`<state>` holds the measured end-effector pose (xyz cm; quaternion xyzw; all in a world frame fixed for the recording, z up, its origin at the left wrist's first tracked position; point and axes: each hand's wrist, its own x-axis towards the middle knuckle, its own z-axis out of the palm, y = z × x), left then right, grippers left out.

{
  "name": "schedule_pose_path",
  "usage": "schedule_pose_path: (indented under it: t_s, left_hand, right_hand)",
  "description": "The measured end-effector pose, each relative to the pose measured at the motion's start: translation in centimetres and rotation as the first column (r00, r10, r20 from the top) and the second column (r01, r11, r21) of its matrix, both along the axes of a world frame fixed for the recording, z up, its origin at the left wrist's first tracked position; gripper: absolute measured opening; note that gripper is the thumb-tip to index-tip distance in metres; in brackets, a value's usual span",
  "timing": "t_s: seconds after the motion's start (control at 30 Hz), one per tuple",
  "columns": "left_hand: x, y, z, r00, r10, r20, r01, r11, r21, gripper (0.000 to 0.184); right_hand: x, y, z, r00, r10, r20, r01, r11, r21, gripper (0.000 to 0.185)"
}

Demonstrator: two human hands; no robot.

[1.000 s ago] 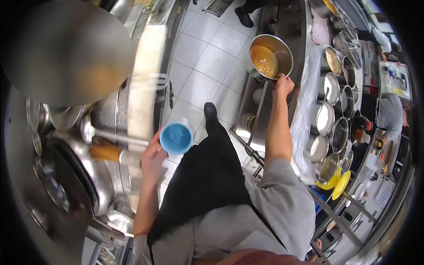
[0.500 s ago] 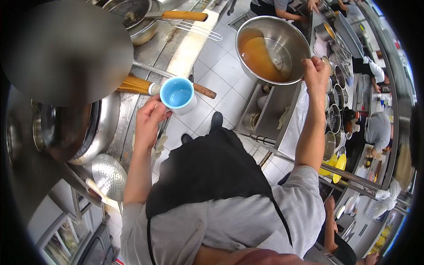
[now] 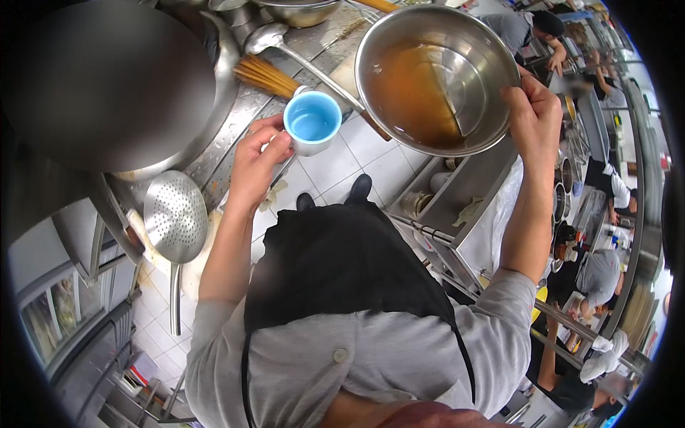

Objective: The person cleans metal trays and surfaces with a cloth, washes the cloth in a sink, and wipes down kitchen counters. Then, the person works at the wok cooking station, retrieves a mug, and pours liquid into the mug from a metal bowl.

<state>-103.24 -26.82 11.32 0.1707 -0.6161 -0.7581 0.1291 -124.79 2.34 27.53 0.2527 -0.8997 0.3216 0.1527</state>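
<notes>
My left hand is closed on a cup, pale outside and light blue inside. Its mouth faces up toward me, and I cannot tell how much liquid is in it. With fingers and thumb on the rim, my right hand grips a round steel bowl. Brown, see-through liquid is pooled in the bowl's left half, so the bowl is tilted. The bowl hangs over the floor, to the right of the cup and apart from it. Just behind the cup are a bamboo brush and a long-handled ladle.
On the left is a steel cooking counter with a large wok, partly masked by a grey blur. A perforated skimmer lies nearer me. A steel cart stands on the right. Co-workers are at a bench beyond.
The view has turned and shifted left. Cup and bowl are closer together, with the cup higher in view. The bowl appears larger. Both hands keep their holds.
</notes>
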Motion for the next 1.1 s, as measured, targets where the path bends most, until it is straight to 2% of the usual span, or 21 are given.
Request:
schedule_pose_path:
  t_s: [0.07,0.17,0.37,0.47,0.6,0.73,1.1]
  left_hand:
    - [0.6,-0.4,0.1,1.0,0.022,0.009,-0.022,0.999,-0.027,0.025]
    - [1.5,-1.3,-0.4,0.999,0.05,-0.004,-0.05,0.981,-0.188,0.026]
    - [2.6,-1.5,0.0,0.993,0.11,-0.029,-0.112,0.991,-0.073,0.025]
    - [3.0,-1.9,-0.3,0.995,0.102,-0.02,-0.104,0.986,-0.127,0.023]
    - [3.4,-2.1,-0.2,0.996,0.084,-0.024,-0.087,0.99,-0.111,0.02]
    - [3.6,-2.5,-1.2,0.996,0.083,-0.031,-0.087,0.978,-0.189,0.021]
    - [3.3,-2.3,-1.5,0.995,0.097,-0.01,-0.098,0.988,-0.117,0.023]
  right_hand:
    - [0.1,-1.3,0.2,0.998,0.055,-0.032,-0.055,0.998,0.002,0.026]
    - [1.4,-3.5,1.4,0.997,0.066,-0.038,-0.063,0.996,0.07,0.026]
    - [2.9,-6.4,3.0,0.973,0.132,-0.188,-0.089,0.971,0.221,0.026]
    - [3.5,-7.5,3.6,0.958,0.167,-0.234,-0.103,0.959,0.264,0.026]
    - [4.2,-9.0,4.0,0.965,0.157,-0.211,-0.083,0.943,0.322,0.025]
    - [4.7,-9.9,3.9,0.95,0.195,-0.243,-0.108,0.937,0.332,0.025]
    - [5.3,-11.4,3.6,0.91,0.286,-0.301,-0.163,0.913,0.375,0.02]
